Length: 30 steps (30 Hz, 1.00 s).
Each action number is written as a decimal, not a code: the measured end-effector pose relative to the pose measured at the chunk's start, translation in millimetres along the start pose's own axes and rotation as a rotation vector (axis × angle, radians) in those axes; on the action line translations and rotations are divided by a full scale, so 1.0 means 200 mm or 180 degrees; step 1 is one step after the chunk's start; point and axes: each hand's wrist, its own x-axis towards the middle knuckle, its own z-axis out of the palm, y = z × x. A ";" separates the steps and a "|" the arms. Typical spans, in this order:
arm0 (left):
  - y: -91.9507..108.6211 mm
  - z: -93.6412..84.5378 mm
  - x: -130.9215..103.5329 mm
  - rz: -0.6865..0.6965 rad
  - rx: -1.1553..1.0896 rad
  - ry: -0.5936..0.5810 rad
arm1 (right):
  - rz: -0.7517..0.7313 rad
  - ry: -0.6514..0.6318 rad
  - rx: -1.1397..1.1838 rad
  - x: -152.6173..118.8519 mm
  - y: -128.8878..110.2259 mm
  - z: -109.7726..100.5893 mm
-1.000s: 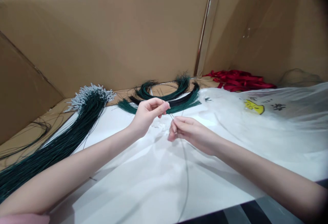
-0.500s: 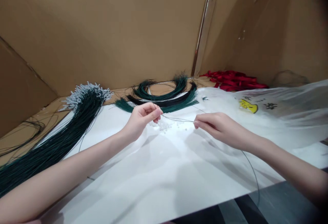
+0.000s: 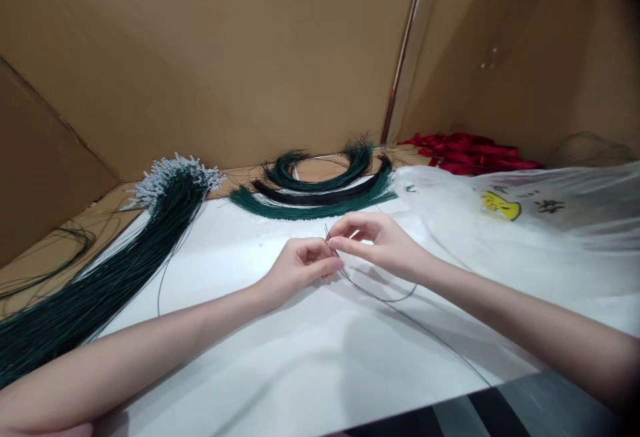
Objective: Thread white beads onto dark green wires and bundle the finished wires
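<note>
My left hand (image 3: 313,262) pinches thin dark wires (image 3: 367,292) between thumb and fingers, over the middle of the white sheet (image 3: 240,357). My right hand (image 3: 377,240) meets it from the right, its thumb and forefinger closed near the short wire ends that stick up between the hands. One wire bends in a loop below my right hand, and a long end trails down to the front right edge of the sheet. Just beyond my hands lie curved bundles of green wire (image 3: 310,210) and black wire (image 3: 320,194).
A long bundle of dark green wires (image 3: 115,270) with small white beaded tips (image 3: 175,180) stretches along the left. Red ribbon (image 3: 470,152) is piled at the back right. A clear plastic bag (image 3: 565,257) covers the right side. Cardboard walls (image 3: 210,64) stand behind.
My right hand has moved left to meet my left hand, which came slightly right and nearer. The wire that stretched between them now bends in a loop below. The view has shifted a little.
</note>
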 end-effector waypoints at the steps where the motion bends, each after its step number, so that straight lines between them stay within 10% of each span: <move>1: 0.00 0.00 0.00 -0.0010 0.0005 -0.0010 | 0.0045 -0.0004 0.0165 0.01 0.02 0.01; 30: 0.01 -0.02 0.00 0.0474 0.0625 0.0608 | 0.0542 -0.0219 0.0908 -0.06 0.17 0.06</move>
